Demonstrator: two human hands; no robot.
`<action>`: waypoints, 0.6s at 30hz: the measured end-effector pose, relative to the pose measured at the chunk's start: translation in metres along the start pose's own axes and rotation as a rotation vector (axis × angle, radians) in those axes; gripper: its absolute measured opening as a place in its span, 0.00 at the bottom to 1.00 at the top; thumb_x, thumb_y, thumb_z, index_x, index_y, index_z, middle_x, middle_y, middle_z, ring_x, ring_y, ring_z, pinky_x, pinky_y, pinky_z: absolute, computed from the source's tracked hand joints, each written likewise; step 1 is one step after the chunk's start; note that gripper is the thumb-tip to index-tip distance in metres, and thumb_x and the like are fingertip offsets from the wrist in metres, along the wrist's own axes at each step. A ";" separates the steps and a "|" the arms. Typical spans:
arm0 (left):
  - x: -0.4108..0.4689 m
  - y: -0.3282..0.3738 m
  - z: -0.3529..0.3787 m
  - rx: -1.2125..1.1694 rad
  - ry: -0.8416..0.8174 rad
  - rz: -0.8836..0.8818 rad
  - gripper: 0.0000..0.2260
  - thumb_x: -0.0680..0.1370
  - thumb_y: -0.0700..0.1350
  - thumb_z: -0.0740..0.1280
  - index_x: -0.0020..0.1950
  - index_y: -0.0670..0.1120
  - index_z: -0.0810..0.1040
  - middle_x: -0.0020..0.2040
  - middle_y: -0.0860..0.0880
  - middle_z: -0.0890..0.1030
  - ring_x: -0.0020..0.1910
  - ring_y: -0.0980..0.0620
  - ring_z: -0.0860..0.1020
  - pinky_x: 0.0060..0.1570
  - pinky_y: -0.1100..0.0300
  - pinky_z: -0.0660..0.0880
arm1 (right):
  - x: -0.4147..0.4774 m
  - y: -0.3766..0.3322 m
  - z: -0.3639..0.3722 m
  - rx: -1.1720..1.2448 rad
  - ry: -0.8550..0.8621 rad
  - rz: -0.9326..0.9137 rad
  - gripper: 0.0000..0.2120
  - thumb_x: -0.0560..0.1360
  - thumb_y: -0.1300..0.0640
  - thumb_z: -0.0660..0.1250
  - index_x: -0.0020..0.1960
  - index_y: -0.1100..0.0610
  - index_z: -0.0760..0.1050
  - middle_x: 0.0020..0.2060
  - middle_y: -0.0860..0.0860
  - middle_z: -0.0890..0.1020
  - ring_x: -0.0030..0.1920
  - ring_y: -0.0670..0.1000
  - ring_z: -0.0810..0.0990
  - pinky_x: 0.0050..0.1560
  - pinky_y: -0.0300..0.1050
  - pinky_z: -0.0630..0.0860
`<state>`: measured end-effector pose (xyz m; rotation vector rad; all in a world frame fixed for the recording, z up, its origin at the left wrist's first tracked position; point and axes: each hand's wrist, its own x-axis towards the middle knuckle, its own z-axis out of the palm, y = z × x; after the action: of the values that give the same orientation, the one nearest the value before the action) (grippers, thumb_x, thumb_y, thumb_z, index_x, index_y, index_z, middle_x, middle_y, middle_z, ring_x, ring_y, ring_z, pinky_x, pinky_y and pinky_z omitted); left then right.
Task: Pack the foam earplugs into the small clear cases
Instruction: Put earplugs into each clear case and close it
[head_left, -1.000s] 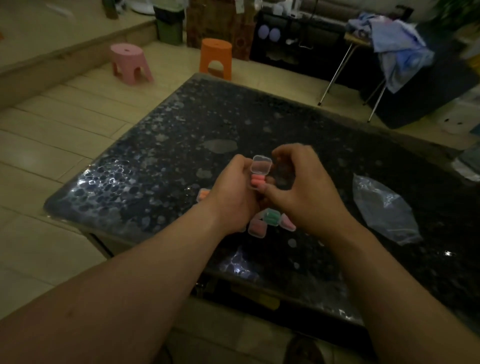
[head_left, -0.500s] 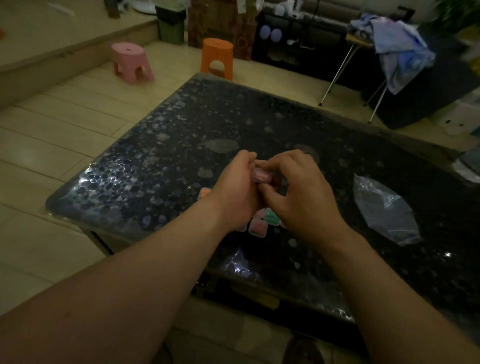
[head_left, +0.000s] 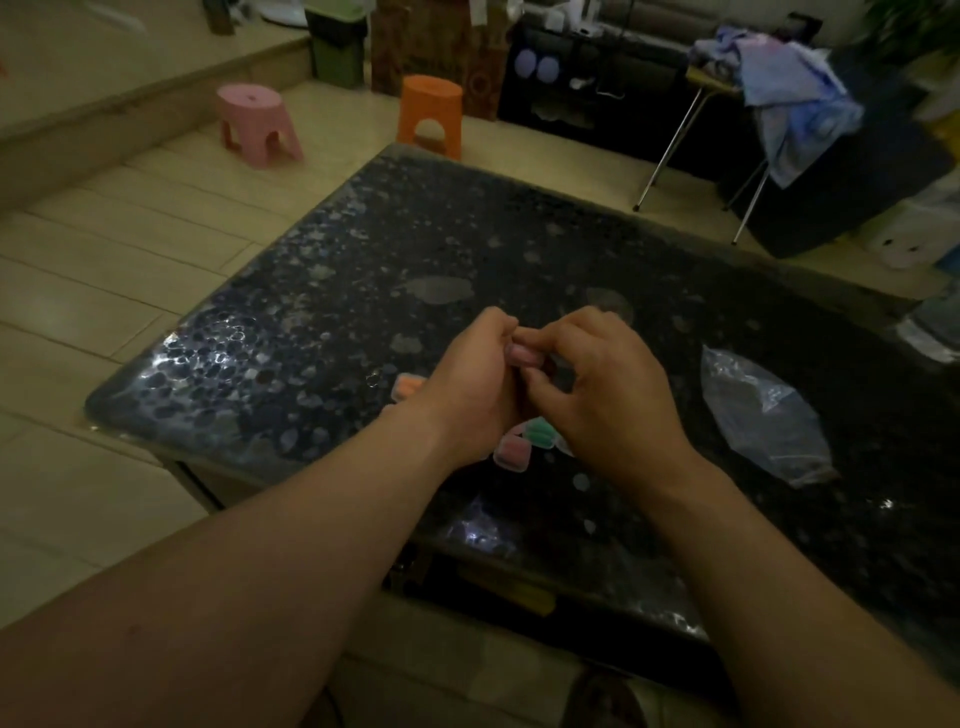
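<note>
The lid, open a second ago, now sits folded down as the left hand (head_left: 470, 387) and right hand (head_left: 597, 384) pinch the small case (head_left: 521, 354), probably snapping it closed.

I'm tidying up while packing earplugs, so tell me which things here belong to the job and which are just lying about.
Belongs to the job:
- small case held between left hand and right hand
- filled cases on the table
- plastic bag

Just lying about:
- pink stool
- orange stool
- pile of clothes
</note>
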<state>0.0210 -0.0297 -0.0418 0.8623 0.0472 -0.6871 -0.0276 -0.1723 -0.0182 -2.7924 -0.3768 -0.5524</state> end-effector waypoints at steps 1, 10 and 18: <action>0.000 -0.001 0.000 0.007 0.000 0.002 0.09 0.80 0.46 0.56 0.40 0.49 0.67 0.38 0.48 0.64 0.39 0.50 0.69 0.45 0.54 0.76 | -0.001 0.000 -0.001 0.003 -0.004 0.005 0.12 0.80 0.46 0.68 0.58 0.50 0.84 0.51 0.46 0.79 0.52 0.46 0.76 0.54 0.50 0.77; 0.005 -0.001 -0.008 0.246 0.046 -0.002 0.21 0.82 0.47 0.56 0.65 0.37 0.81 0.47 0.43 0.77 0.42 0.49 0.75 0.50 0.54 0.76 | -0.004 -0.004 -0.013 0.267 -0.151 0.179 0.09 0.80 0.46 0.72 0.58 0.42 0.76 0.51 0.39 0.80 0.55 0.42 0.79 0.60 0.54 0.81; -0.002 -0.006 0.002 0.494 0.056 -0.076 0.19 0.79 0.51 0.62 0.65 0.45 0.83 0.58 0.35 0.85 0.53 0.40 0.84 0.51 0.46 0.78 | -0.015 0.002 -0.030 0.335 -0.230 0.299 0.12 0.78 0.49 0.76 0.57 0.45 0.76 0.51 0.42 0.81 0.50 0.42 0.80 0.51 0.47 0.82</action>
<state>0.0158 -0.0331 -0.0437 1.3592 -0.0416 -0.7591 -0.0501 -0.1859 0.0020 -2.5214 -0.0798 -0.0888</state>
